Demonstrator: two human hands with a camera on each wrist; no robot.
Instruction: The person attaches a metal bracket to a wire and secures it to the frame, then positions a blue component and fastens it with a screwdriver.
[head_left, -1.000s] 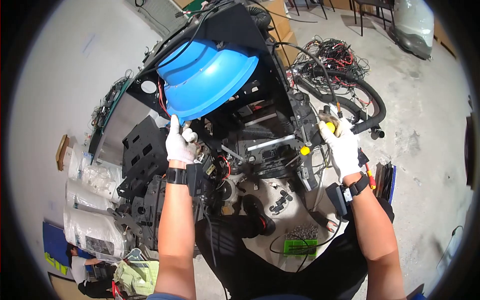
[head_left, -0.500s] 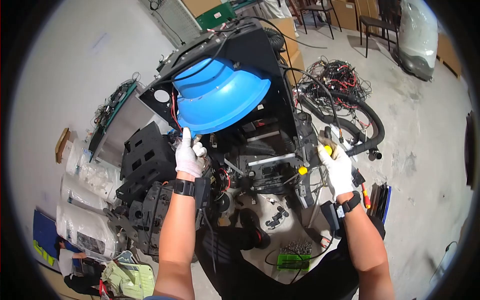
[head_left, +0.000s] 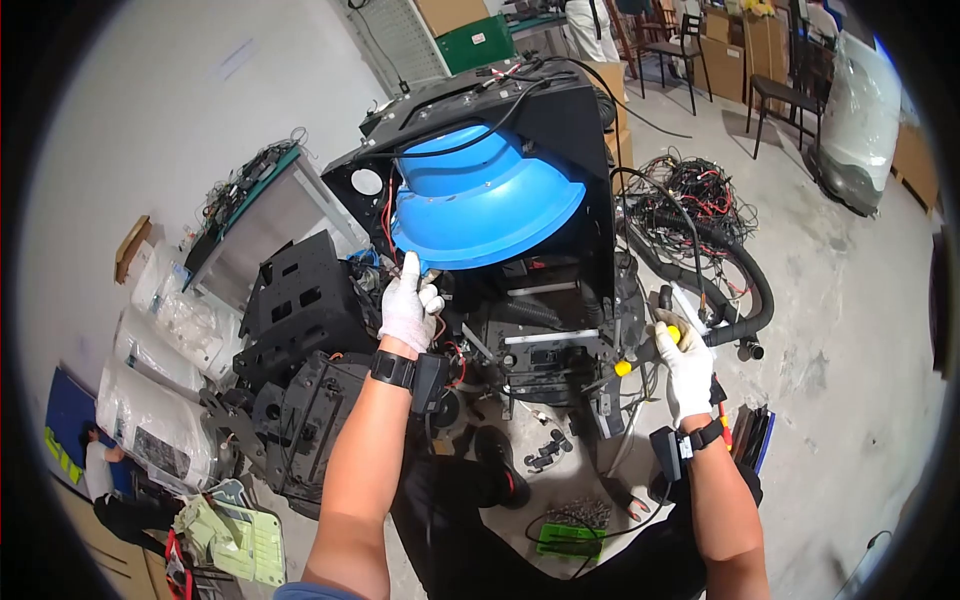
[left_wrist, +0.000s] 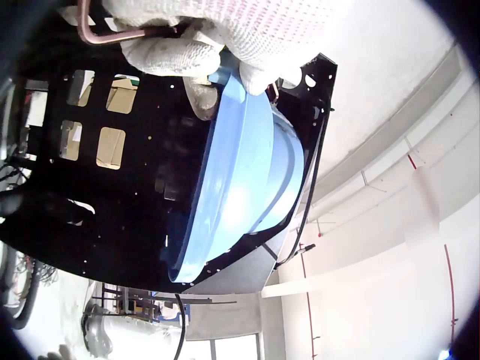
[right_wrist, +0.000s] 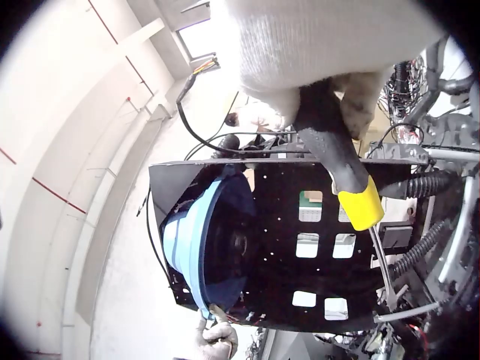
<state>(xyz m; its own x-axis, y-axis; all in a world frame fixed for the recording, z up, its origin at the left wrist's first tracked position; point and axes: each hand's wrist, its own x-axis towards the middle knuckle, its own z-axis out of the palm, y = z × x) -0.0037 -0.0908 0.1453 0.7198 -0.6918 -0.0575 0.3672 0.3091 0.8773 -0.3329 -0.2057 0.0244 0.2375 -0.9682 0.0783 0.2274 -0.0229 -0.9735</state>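
My gloved left hand pinches the lower left rim of a large blue bowl-shaped part. In the left wrist view, curled fingers and thumb of the left hand close on a tab of the blue part, and a bent metal rod lies by the fingers. The blue part sits inside a black metal housing. My gloved right hand grips a screwdriver with a black handle and yellow collar. Its metal shaft points at cables and tubes beside the housing; tip contact cannot be told.
Tangled cables and a thick black hose lie right of the housing. A slotted black metal part stands left. On the floor are a green box and small black parts. A person is at the lower left.
In the head view the housing, blue part and both hands have shifted down and right as the view turned. The left hand stays on the blue rim and the right keeps the screwdriver.
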